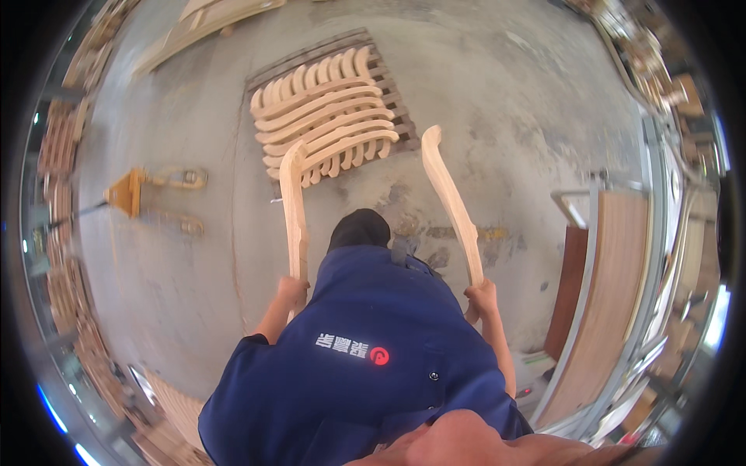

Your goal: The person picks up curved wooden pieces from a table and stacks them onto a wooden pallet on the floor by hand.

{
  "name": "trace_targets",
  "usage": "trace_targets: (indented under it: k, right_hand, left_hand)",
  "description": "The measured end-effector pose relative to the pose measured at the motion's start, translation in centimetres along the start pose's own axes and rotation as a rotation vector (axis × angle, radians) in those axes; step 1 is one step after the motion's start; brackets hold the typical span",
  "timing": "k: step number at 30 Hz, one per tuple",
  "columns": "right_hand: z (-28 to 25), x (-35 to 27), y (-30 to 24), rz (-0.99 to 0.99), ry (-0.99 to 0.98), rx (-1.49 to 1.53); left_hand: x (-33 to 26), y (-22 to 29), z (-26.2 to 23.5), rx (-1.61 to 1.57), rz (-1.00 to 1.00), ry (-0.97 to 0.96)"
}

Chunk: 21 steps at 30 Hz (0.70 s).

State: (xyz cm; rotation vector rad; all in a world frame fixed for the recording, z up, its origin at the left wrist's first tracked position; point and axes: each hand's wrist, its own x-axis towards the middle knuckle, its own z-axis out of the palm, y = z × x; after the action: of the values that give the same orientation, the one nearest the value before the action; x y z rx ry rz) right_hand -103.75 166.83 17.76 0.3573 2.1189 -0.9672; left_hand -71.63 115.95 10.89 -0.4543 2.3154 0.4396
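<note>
Grey concrete floor (497,101) fills most of the view, stained and scuffed, with a wooden pallet (392,85) lying on it ahead of the person. On the pallet sits a stack (326,116) of curved pale wood pieces, laid in crossed layers. Nearer than the pallet, the person in a dark blue shirt (365,365) stands over the floor, a black shoe (359,229) showing just below the stack. The left hand (291,291) is closed around the lower end of one curved wood piece (293,206), which rises upright so that its top overlaps the near edge of the stack in the picture. The right hand (482,295) is clamped on the lower end of a second curved piece (451,198), which leans up toward the right side of the pallet; its top ends just beside the pallet's right corner. The two pieces are well apart, one on each side of the shoe. Left of the pallet, a yellow pallet jack (136,194) rests on the floor. Beyond the pallet, at the far left, more pale wood parts (202,23) lie stacked. Right of the pallet and well away from it stand large brown boards (614,287) in a metal frame. Stacks of wood line the left rim.
</note>
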Motion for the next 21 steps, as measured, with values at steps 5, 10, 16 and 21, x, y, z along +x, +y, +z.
trace_targets:
  k: [5, 10, 16, 21]
  right_hand:
    - [-2.1, 9.6, -7.8, -0.108, -0.064, -0.32]
    - [-2.0, 17.5, -17.8, -0.2, -0.121, -0.57]
    - [0.4, 22.7, -34.5, -0.247, -0.2, -0.634]
    - [2.9, 30.3, -45.7, -0.335, -0.262, -0.705]
  left_hand:
    - [-0.1, 8.5, -3.6, -1.102, -0.84, 0.104]
    - [3.5, 11.1, -4.3, -1.555, -1.012, 0.144]
    - [10.2, 12.6, -3.4, -2.018, -1.179, 0.127]
    - [12.4, 15.2, -3.4, -2.067, -1.214, 0.174]
